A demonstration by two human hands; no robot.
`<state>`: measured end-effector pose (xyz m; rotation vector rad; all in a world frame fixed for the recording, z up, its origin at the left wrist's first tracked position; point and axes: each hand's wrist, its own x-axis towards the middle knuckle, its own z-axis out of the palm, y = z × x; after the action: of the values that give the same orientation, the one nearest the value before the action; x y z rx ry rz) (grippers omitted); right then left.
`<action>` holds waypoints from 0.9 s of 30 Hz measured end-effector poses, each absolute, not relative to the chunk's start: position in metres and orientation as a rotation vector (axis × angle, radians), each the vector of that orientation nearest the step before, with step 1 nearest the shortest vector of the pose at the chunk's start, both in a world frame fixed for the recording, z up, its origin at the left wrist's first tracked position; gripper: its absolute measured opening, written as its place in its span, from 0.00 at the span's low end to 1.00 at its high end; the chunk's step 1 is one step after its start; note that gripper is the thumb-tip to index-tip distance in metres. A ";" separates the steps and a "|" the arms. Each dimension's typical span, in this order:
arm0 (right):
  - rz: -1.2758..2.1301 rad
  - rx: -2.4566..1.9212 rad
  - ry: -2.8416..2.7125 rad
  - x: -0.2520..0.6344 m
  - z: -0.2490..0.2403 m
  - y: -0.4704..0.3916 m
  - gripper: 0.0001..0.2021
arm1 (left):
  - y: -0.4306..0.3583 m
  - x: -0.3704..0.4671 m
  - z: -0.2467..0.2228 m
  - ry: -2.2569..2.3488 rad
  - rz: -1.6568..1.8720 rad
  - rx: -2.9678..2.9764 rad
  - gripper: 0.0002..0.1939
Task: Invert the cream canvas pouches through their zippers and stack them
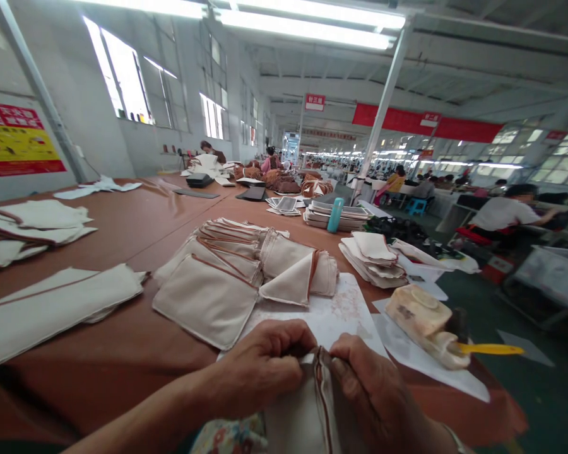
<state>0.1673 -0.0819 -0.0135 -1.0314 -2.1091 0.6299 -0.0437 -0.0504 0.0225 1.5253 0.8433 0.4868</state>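
Note:
Close to my body, at the table's near edge, I hold a cream fabric piece (291,419) with a brown-edged seam running down its middle. My left hand (269,359) is closed on its upper left side, fingers curled under. Opposite it, my right hand (373,384) grips the upper right side, thumb pressed near the seam. The two hands are only a small gap apart. Just beyond them, a pile of cream fabric pieces with brown edging (213,290) lies partly on a white sheet (345,315).
To the right, a stained plastic container (421,315) holds a yellow-handled brush (492,349). Cream stacks lie at left (57,302) and right (373,258) on the brown table (132,378). A teal bottle (334,215) stands farther back. Several people work in the distance.

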 end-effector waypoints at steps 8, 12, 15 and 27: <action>0.893 -1.113 -2.062 0.176 -0.007 -0.080 0.15 | -0.044 -0.038 0.003 0.664 0.532 1.329 0.18; 1.285 -1.151 -1.843 0.178 -0.010 -0.074 0.20 | -0.045 -0.033 -0.002 0.649 0.534 1.237 0.20; 1.424 -1.106 -1.743 0.179 -0.016 -0.068 0.22 | -0.048 -0.030 -0.007 0.673 0.532 1.257 0.17; 1.467 -1.105 -1.795 0.180 -0.006 -0.062 0.15 | -0.050 -0.018 -0.006 0.973 0.548 1.626 0.11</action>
<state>0.1798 -0.0618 -0.0062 -1.1052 -1.7955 1.4670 -0.0181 -0.0495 -0.0055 1.6258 0.9728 0.5481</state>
